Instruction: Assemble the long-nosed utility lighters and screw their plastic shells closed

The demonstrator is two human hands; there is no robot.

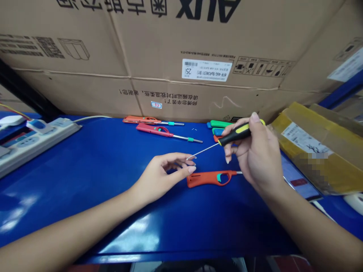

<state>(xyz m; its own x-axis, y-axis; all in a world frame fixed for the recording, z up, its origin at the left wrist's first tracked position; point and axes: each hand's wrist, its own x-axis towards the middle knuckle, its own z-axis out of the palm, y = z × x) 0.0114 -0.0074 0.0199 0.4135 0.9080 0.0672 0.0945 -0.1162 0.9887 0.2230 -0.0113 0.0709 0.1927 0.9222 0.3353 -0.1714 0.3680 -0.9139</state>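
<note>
My right hand [259, 151] grips a screwdriver [236, 133] with a black and yellow handle, its thin metal shaft slanting down to the left. The shaft's tip meets the curled fingers of my left hand [167, 172]. Thumb and fingertips of that hand are drawn close together; anything pinched there is too small to make out. Just below the fingertips, an orange long-nosed lighter [205, 179] with a green trigger lies on the blue table. My right hand hides part of its metal nozzle.
A red lighter [154, 129] and an orange lighter [141, 119] lie farther back. Green, blue and orange handles [219, 124] show behind my right hand. A power strip [36, 141] is at left; a yellow-taped box [320, 151] and phone [302, 179] at right. A large carton [170, 45] stands behind.
</note>
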